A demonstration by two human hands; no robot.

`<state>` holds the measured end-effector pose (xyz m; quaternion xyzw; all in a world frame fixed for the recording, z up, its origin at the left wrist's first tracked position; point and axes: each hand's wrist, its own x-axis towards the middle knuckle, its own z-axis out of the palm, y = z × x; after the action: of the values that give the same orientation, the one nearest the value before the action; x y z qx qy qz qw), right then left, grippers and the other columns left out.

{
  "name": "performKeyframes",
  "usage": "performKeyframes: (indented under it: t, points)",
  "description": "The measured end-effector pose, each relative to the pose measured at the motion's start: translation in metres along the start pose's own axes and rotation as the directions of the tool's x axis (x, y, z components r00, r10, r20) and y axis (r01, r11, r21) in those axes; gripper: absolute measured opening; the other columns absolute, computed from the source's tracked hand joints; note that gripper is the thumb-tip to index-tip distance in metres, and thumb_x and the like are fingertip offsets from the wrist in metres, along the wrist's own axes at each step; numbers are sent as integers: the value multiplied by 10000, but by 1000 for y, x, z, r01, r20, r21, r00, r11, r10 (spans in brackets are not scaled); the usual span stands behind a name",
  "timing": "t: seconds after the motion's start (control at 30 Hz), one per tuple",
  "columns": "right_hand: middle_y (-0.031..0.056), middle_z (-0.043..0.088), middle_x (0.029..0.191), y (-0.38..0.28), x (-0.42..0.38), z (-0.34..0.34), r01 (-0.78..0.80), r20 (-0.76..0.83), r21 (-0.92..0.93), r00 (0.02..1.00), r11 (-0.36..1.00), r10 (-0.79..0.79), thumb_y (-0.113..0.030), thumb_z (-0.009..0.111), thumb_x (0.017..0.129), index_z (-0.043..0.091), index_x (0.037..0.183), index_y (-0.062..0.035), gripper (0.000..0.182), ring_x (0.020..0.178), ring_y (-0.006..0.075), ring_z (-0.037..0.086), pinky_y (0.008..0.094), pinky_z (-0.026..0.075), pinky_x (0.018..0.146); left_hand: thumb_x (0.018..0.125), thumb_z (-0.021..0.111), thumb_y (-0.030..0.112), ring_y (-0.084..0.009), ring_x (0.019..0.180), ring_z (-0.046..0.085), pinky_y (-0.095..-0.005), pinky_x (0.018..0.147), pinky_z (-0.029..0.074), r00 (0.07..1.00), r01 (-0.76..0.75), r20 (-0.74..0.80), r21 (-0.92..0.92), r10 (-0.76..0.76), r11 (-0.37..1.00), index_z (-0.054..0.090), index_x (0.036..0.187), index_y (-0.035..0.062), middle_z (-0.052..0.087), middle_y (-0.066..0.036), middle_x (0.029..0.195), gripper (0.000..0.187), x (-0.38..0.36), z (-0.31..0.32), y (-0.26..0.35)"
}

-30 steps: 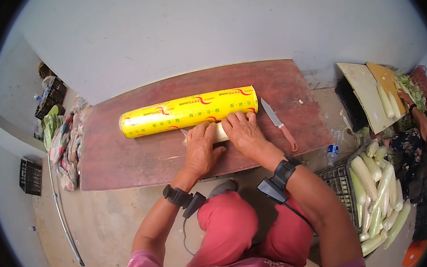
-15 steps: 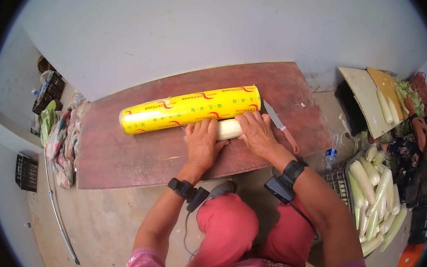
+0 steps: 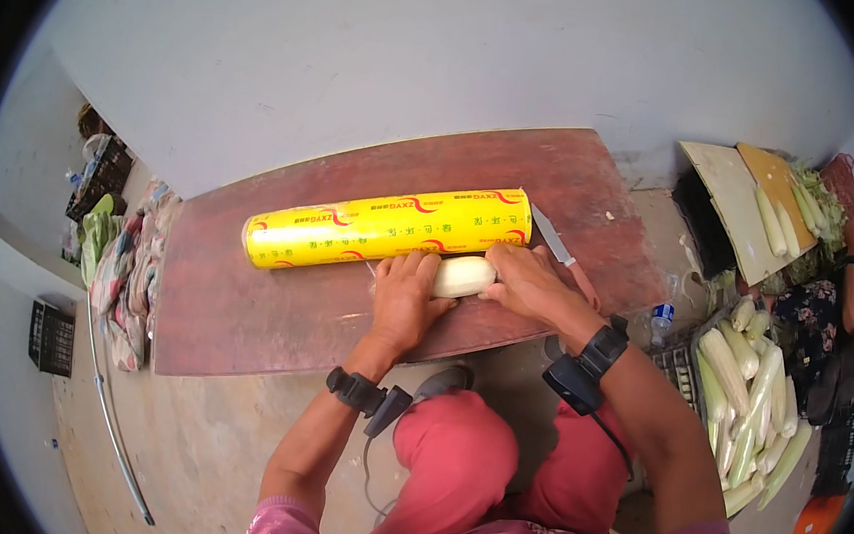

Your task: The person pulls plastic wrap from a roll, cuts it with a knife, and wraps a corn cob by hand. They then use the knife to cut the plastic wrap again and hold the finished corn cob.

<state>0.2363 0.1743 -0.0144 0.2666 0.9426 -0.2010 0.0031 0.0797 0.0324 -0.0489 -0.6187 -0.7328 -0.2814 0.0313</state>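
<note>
A large yellow roll of film (image 3: 388,228) with red and green print lies across the reddish table (image 3: 242,323). Just in front of it is a pale green, cylindrical vegetable (image 3: 463,277). My left hand (image 3: 405,298) is closed round its left part, which the fingers hide. At its right end my right hand (image 3: 529,284) has its fingers pressed together on the tip. A knife (image 3: 567,257) with a pinkish handle lies right of the roll, its handle beside my right hand.
A crate of pale vegetables (image 3: 758,394) stands at the right, near a bottle (image 3: 661,324). Behind it are boards (image 3: 743,202) with more vegetables and a person's arm (image 3: 851,290). Cloth bundles (image 3: 130,284) and a metal pole (image 3: 114,423) are at the left.
My right hand has shifted slightly right to the vegetable's end, uncovering more of it. The roll has moved a little to the right. The other person's arm has moved.
</note>
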Motion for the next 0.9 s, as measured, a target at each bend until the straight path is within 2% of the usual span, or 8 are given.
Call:
performKeyframes:
  t: [0.13, 0.23, 0.33, 0.43, 0.47, 0.53, 0.63, 0.9]
  points:
    - [179, 643, 1089, -1, -4, 3, 23, -29, -82, 999, 996, -26, -197, 771, 769, 604, 1069, -14, 389, 1111, 322, 582, 491, 396, 897, 631, 855, 268, -312, 1079, 556, -426, 964, 387, 999, 28, 34, -2, -28, 1000, 595, 1130, 77, 619, -103, 1120, 595, 3, -3, 3]
    - [146, 624, 1102, -1, -13, 1, 9, -27, -378, 999, 926, -20, -201, 770, 767, 581, 1119, -39, 431, 1098, 337, 565, 482, 382, 893, 652, 844, 282, -309, 1085, 554, -429, 969, 387, 999, 21, 46, 15, -21, 1000, 587, 1149, 77, 614, -105, 1130, 596, 1, -5, 1]
    - [121, 601, 1151, -6, -16, -20, -83, 67, -457, 989, 886, 128, -189, 753, 776, 584, 1171, -53, 450, 1139, 319, 532, 485, 381, 894, 671, 834, 300, -301, 1093, 549, -429, 972, 386, 999, 8, 48, 53, -11, 999, 576, 1175, 77, 606, -104, 1146, 609, 0, -2, 2]
    - [101, 576, 1195, -21, -10, -47, -205, 51, -239, 973, 949, 223, -202, 741, 785, 582, 1181, -57, 451, 1166, 291, 506, 486, 378, 891, 679, 827, 326, -292, 1098, 544, -428, 972, 385, 999, 7, 48, 56, -10, 998, 568, 1194, 76, 599, -101, 1153, 628, 0, -4, 3]
    - [109, 562, 1220, -21, -9, -43, -142, -101, -177, 987, 974, 126, -208, 734, 795, 587, 1187, -51, 447, 1184, 294, 493, 490, 370, 903, 678, 827, 334, -291, 1098, 543, -428, 971, 385, 998, 11, 61, 53, -14, 999, 566, 1198, 76, 596, -101, 1152, 637, 0, -5, 4]
    - [124, 535, 1271, -14, -4, -26, 10, -409, -79, 912, 997, -42, -220, 722, 815, 595, 1198, -39, 442, 1219, 300, 467, 499, 353, 926, 673, 827, 348, -288, 1095, 543, -426, 965, 387, 998, 3, 63, 44, -6, 999, 565, 1200, 76, 594, -99, 1145, 648, 1, -5, 3]
    - [136, 479, 1322, -11, 11, -4, 19, -543, -191, 831, 981, -122, -257, 735, 809, 560, 1261, -23, 538, 1271, 325, 397, 512, 323, 957, 664, 828, 360, -285, 1082, 547, -420, 946, 396, 999, -5, 48, 28, 4, 1000, 571, 1186, 79, 597, -93, 1121, 646, 2, -4, 1]
    - [130, 480, 1345, 1, 34, -7, -20, -487, -156, 871, 987, -59, -282, 714, 836, 543, 1322, -62, 561, 1289, 321, 379, 516, 315, 978, 666, 823, 398, -290, 1038, 590, -422, 883, 436, 994, 28, 103, -17, -26, 999, 618, 1130, 89, 633, -89, 1051, 595, 14, -1, -8]
